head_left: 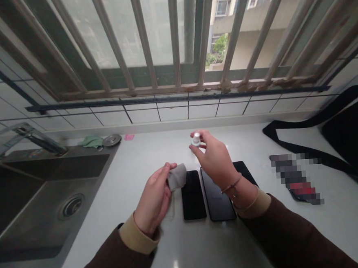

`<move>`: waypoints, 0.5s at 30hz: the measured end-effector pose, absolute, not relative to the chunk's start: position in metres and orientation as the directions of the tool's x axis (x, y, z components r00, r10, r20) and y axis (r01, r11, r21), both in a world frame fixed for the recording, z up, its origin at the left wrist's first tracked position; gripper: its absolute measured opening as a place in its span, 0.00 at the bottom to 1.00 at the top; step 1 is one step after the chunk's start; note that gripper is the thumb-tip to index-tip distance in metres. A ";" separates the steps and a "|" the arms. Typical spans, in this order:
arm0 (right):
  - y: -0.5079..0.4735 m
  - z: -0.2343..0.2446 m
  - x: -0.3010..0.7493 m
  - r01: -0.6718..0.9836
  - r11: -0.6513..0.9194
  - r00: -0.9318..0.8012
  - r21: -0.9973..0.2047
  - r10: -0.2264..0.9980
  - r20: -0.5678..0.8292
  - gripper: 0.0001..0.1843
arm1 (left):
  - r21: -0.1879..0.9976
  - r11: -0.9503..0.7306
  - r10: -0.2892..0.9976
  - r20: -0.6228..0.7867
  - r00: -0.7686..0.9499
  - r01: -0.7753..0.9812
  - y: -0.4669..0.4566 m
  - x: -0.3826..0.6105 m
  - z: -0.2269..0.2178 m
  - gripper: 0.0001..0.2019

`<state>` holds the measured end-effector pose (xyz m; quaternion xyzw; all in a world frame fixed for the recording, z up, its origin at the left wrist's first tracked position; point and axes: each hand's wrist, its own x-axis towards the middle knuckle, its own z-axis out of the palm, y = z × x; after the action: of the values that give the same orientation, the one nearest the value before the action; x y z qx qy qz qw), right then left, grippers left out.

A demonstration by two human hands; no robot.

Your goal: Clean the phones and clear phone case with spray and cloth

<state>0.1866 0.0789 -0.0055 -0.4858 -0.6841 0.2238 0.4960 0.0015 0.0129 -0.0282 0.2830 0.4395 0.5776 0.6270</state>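
Between thumb and fingers, my left hand (155, 193) grips a folded grey cloth (177, 177), just over the upper left corner of a black smartphone (193, 196). My right hand (213, 156) has its fingers around a small white-capped bottle (195, 139), beyond the phones. Whether the bottle touches the counter I cannot tell. Beneath my right wrist lies a second, larger smartphone (219, 204), side by side with the first. A black flat item (245, 172) is partly covered by my right arm. Under my left hand shows the edge of a clear case-like piece (170, 210).
A steel sink (87, 183) with a faucet (41, 139) is on the left. Behind it lie a green cloth (92, 141), a metal drain lid (112, 140) and a pink slip (129, 137). Rightward are a blurred-out dark object (295, 179) and a black bag strap (302, 148). A barred window stands behind.
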 end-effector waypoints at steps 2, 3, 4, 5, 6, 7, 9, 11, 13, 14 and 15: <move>0.088 -0.012 0.195 0.606 0.350 -0.050 -0.714 0.913 0.404 0.13 | 0.856 0.169 0.971 -0.228 -0.065 -0.488 0.014 0.001 -0.030 0.21; 0.091 -0.017 0.198 0.656 0.307 -0.053 -0.689 0.930 0.363 0.13 | 0.854 0.171 0.972 -0.228 -0.059 -0.491 0.014 0.001 -0.030 0.20; 0.094 -0.022 0.199 0.686 0.274 -0.052 -0.674 0.943 0.330 0.13 | 0.852 0.176 0.972 -0.230 -0.050 -0.492 0.013 0.001 -0.029 0.19; 0.096 -0.027 0.199 0.703 0.251 -0.051 -0.665 0.951 0.305 0.13 | 0.851 0.180 0.972 -0.229 -0.041 -0.493 0.013 0.001 -0.029 0.19; 0.097 -0.031 0.199 0.711 0.238 -0.049 -0.662 0.955 0.292 0.12 | 0.849 0.179 0.973 -0.228 -0.039 -0.497 0.013 0.001 -0.027 0.18; 0.097 -0.035 0.198 0.712 0.233 -0.047 -0.663 0.957 0.286 0.12 | 0.846 0.174 0.973 -0.226 -0.044 -0.504 0.013 0.001 -0.026 0.18; 0.097 -0.039 0.197 0.711 0.230 -0.046 -0.665 0.958 0.282 0.13 | 0.841 0.150 0.974 -0.215 -0.067 -0.521 0.012 0.000 -0.023 0.16; 0.097 -0.038 0.198 0.707 0.228 -0.049 -0.670 0.960 0.276 0.16 | 0.835 0.115 0.974 -0.201 -0.103 -0.538 0.012 -0.001 -0.020 0.15; 0.096 -0.032 0.200 0.699 0.255 -0.039 -0.669 0.947 0.319 0.21 | 0.831 0.089 0.972 -0.192 -0.134 -0.550 0.012 -0.002 -0.018 0.13; 0.095 -0.027 0.201 0.695 0.288 -0.030 -0.658 0.927 0.374 0.24 | 0.829 0.080 0.971 -0.189 -0.144 -0.554 0.012 -0.002 -0.017 0.13; 0.093 -0.020 0.202 0.692 0.335 -0.018 -0.639 0.893 0.449 0.25 | 0.827 0.073 0.971 -0.187 -0.149 -0.557 0.012 -0.002 -0.017 0.12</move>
<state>0.2016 0.0932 -0.0203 -0.5638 -0.7032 0.1208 0.4160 -0.0022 0.0121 -0.0166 0.2486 0.4161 0.6337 0.6029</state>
